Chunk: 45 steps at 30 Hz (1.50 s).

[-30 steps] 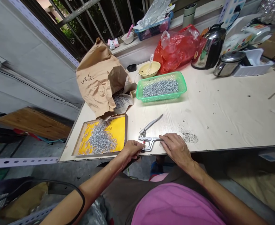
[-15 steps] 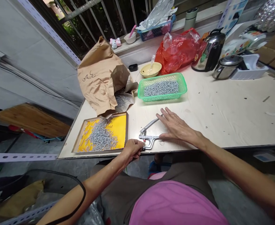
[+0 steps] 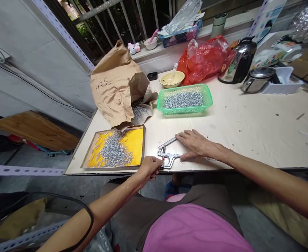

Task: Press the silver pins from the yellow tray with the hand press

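A grey metal plier-like hand tool (image 3: 171,156) with two long handles, a spring and a small red part lies at the table's front edge. My right hand (image 3: 195,144) spans the handles, its fingers over the upper one and its thumb at the lower one. At the tool's left end, my left hand (image 3: 151,166) is closed in a pinch; what lies between its fingertips is too small to make out. Left of it, a shallow tray (image 3: 144,147) with a yellow bottom holds a heap of small silver metal pins (image 3: 114,150).
Behind the tool stands a green basket (image 3: 185,110) of similar small metal pieces. A brown paper bag (image 3: 112,91) spills more pieces behind the tray. Farther back are a yellow bowl (image 3: 172,79), a red plastic bag (image 3: 203,59), a kettle (image 3: 241,59) and a steel pot (image 3: 257,82).
My right hand has come down over the handles, and the upper handle has swung lower, toward the other one. My left hand stays pinched at the tool's end. The view has shifted slightly.
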Each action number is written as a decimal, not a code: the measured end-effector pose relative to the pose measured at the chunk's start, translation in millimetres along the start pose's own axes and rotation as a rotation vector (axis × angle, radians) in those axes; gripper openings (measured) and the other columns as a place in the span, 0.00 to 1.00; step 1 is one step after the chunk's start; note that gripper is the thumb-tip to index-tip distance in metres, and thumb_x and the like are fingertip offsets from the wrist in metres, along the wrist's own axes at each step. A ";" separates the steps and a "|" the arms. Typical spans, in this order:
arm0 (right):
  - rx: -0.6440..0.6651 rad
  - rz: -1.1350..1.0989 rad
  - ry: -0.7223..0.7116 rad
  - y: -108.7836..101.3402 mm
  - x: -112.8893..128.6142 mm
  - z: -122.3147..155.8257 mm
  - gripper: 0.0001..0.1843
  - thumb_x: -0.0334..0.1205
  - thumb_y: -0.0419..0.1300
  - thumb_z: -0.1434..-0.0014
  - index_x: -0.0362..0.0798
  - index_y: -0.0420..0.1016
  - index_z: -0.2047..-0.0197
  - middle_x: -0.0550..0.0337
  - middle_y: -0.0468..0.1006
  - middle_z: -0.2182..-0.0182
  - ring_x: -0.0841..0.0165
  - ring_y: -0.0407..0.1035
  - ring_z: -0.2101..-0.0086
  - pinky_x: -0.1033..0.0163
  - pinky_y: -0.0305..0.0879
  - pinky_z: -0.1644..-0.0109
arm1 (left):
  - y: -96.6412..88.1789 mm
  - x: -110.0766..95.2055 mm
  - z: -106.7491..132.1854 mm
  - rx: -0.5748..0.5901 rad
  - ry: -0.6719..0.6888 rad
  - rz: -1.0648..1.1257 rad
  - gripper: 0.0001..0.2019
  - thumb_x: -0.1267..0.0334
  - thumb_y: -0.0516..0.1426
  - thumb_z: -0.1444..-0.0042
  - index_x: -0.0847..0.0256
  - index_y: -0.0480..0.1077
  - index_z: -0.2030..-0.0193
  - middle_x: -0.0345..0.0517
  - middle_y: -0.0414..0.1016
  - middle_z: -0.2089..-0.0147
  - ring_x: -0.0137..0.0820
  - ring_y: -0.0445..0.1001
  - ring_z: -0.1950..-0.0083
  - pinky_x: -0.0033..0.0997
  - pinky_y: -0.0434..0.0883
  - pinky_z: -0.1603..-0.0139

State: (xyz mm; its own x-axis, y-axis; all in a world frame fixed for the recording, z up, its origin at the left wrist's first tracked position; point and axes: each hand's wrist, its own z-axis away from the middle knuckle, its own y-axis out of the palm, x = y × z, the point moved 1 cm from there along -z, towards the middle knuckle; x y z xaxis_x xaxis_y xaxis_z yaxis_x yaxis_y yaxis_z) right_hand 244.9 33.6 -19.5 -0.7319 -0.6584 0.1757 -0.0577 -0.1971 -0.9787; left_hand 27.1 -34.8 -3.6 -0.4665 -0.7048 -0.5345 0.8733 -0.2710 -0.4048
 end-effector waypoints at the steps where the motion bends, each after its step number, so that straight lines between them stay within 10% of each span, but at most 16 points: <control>1: -0.008 0.008 -0.001 -1.4 2.5 1.0 0.50 0.65 0.62 0.54 0.40 0.58 0.38 0.38 0.66 0.45 0.46 0.59 0.47 0.42 0.54 0.46 | 0.1 0.6 -0.7 0.003 0.001 -0.006 0.11 0.62 0.58 0.49 0.62 0.63 0.77 0.32 0.59 0.86 0.19 0.54 0.87 0.21 0.49 0.85; 9: -0.108 0.011 0.004 -8.4 24.5 18.8 0.27 0.46 0.61 0.43 0.46 0.63 0.43 0.49 0.74 0.58 0.56 0.65 0.57 0.52 0.57 0.53 | -3.8 8.9 0.7 -0.026 0.067 -0.099 0.15 0.53 0.56 0.47 0.62 0.64 0.77 0.35 0.62 0.84 0.22 0.58 0.85 0.23 0.57 0.82; 14: -0.117 -0.014 0.013 -6.2 30.0 23.7 0.27 0.42 0.60 0.42 0.49 0.60 0.41 0.51 0.73 0.58 0.58 0.63 0.58 0.57 0.58 0.60 | 1.8 -2.2 19.9 -0.383 0.654 -0.558 0.11 0.60 0.52 0.41 0.61 0.72 0.58 0.47 0.73 0.62 0.33 0.72 0.60 0.32 0.68 0.59; 20: -0.152 -0.031 0.032 3.6 29.4 27.6 0.31 0.40 0.59 0.43 0.44 0.56 0.38 0.50 0.72 0.58 0.57 0.62 0.57 0.54 0.61 0.55 | 34.8 -24.5 -4.5 -0.272 1.089 -0.918 0.25 0.61 0.58 0.45 0.65 0.60 0.42 0.58 0.60 0.37 0.43 0.59 0.37 0.44 0.62 0.41; 27: -0.143 -0.070 0.079 6.5 19.8 31.1 0.36 0.47 0.64 0.50 0.39 0.60 0.42 0.45 0.69 0.53 0.55 0.62 0.54 0.52 0.63 0.53 | 27.0 -42.7 -20.8 -0.119 1.112 -1.081 0.28 0.57 0.60 0.46 0.63 0.58 0.41 0.54 0.67 0.47 0.41 0.66 0.48 0.42 0.66 0.49; 35: -0.047 0.050 0.045 -7.1 24.8 17.2 0.07 0.39 0.57 0.40 0.45 0.72 0.61 0.52 0.73 0.63 0.61 0.66 0.61 0.58 0.59 0.59 | 31.2 -44.5 -21.8 -0.247 0.995 -1.048 0.14 0.55 0.58 0.44 0.58 0.69 0.53 0.48 0.70 0.57 0.39 0.65 0.53 0.36 0.66 0.57; 45: -0.086 0.026 0.045 -6.2 12.5 14.8 0.14 0.45 0.58 0.40 0.45 0.71 0.55 0.52 0.73 0.60 0.60 0.65 0.59 0.59 0.60 0.58 | 33.1 -37.1 -22.3 -0.341 1.023 -0.977 0.20 0.55 0.56 0.42 0.60 0.65 0.45 0.51 0.71 0.50 0.41 0.66 0.48 0.41 0.68 0.51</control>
State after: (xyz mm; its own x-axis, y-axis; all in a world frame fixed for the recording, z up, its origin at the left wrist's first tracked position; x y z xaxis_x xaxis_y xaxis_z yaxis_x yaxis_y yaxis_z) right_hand 246.2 15.9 -9.6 -0.7633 -0.6290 0.1473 -0.0951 -0.1161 -0.9887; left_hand 70.1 -3.0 -13.8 -0.8649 0.4710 -0.1736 0.1481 -0.0910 -0.9848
